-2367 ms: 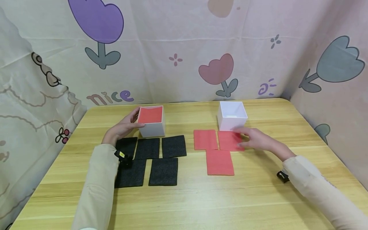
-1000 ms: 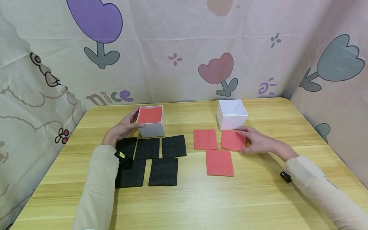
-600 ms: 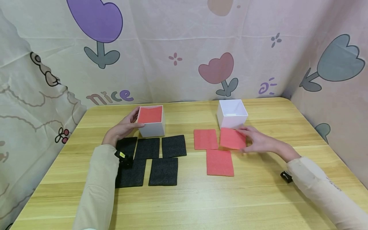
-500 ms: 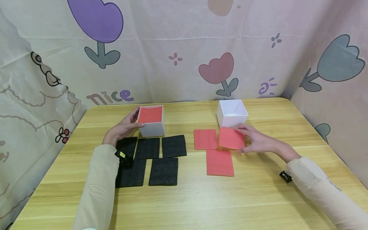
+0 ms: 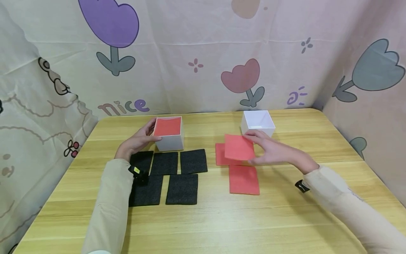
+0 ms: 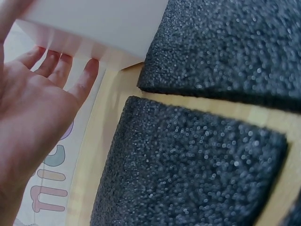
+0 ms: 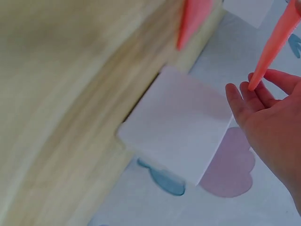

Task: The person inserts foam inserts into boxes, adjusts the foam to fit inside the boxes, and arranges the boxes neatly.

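My left hand (image 5: pixel 136 143) holds the left side of a white box (image 5: pixel 170 144), thumb at its front. A red foam square (image 5: pixel 167 126) fills the box's top. In the left wrist view, the fingers touch the box's wall (image 6: pixel 94 23). On the right, my right hand (image 5: pixel 274 150) pinches a red foam square (image 5: pixel 238 147), raised off the table and seen edge-on as a thin sheet (image 7: pixel 277 42) in the right wrist view. Beneath and left of it lies a second red square (image 5: pixel 220 155), partly covered. A third red square (image 5: pixel 244 180) lies nearer the front.
Several black foam squares (image 5: pixel 182 189) lie flat in front of the left box; my left forearm partly covers some. A second white box (image 5: pixel 266 129) stands behind my right hand, its visible interior white. A patterned cloth (image 5: pixel 177 88) hangs behind the wooden table (image 5: pixel 215 225).
My right hand has lifted the right-hand red foam square from the table and carried it left, over the neighbouring red square. My left hand stays on its box.
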`<state>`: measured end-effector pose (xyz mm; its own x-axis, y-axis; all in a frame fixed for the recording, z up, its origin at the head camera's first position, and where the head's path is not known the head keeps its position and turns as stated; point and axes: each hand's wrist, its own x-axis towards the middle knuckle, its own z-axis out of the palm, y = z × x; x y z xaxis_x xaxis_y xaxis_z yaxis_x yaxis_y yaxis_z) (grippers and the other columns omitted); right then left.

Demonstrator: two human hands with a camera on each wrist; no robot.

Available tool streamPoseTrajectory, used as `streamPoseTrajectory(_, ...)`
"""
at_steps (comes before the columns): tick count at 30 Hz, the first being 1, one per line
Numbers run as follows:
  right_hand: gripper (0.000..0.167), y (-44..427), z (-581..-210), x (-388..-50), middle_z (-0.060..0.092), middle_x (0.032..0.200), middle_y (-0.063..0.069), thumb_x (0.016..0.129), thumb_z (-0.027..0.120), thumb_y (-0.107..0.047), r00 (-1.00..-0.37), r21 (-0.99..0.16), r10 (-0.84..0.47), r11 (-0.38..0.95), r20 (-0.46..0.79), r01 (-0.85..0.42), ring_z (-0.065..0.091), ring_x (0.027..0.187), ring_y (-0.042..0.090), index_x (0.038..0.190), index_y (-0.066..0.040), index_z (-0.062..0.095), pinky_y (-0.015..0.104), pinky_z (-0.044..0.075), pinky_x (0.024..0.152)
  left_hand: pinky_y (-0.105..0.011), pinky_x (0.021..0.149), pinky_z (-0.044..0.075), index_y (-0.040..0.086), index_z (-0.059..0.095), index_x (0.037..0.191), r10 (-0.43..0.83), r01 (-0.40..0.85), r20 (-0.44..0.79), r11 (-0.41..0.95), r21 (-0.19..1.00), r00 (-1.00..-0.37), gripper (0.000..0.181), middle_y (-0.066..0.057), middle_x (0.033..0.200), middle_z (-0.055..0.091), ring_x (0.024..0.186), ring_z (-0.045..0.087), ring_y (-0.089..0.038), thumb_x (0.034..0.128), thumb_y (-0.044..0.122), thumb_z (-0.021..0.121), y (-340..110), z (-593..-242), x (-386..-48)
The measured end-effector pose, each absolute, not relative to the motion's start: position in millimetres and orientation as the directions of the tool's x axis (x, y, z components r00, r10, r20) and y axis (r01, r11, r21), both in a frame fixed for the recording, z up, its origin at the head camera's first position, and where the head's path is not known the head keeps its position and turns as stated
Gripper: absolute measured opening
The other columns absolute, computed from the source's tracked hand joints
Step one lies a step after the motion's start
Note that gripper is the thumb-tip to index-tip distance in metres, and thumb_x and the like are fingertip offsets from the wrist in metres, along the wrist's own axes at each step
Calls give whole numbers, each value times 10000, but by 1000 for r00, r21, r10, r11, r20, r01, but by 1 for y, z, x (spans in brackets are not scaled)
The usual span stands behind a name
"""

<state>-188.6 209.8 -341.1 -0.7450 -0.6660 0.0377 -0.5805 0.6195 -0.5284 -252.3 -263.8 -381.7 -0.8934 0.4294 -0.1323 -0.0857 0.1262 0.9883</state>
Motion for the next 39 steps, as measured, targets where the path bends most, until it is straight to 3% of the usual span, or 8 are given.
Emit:
streamPoseTrajectory(13, 838, 162, -325, -213, 331, 1467, 164, 791, 737, -314, -718, -528, -696, 610, 2, -591, 331, 1326, 310, 1461, 26, 365, 475, 358, 1046, -479, 1139, 181, 165, -10, 1565, 405, -72, -129, 154, 985, -905, 933, -74, 1600, 48, 1426, 72, -270, 894, 17, 621, -263, -382, -253)
streamPoseTrajectory(25, 858, 115, -316, -241, 277, 1522, 103, 807, 704, -395, -715, -503, -698, 632, -41, -589, 269, 1375, 281, 1505, -71, 326, 475, 318, 1073, -472, 1141, 179, 156, 2, 1566, 393, -56, -120, 171, 984, -912, 935, -74, 1603, 54, 1436, 69, -265, 888, 13, 631, -262, -382, -253)
streamPoseTrajectory(33, 856, 88, -314, -257, 268, 1534, 125, 803, 726, -375, -703, -483, -710, 628, -35, -610, 259, 1387, 290, 1496, -55, 340, 447, 299, 1094, -481, 1136, 192, 171, 14, 1567, 405, -49, -114, 167, 985, -907, 923, -77, 1595, 86, 1433, 86, -265, 893, 23, 628, -261, -382, -254)
streamPoseTrajectory(39, 856, 67, -312, -265, 276, 1530, 97, 786, 747, -375, -731, -509, -680, 652, -63, -562, 281, 1345, 271, 1494, -94, 356, 455, 371, 1037, -498, 1130, 200, 179, 29, 1566, 420, -42, -105, 157, 987, -901, 910, -68, 1590, 88, 1429, 79, -261, 894, 20, 622, -263, -383, -254)
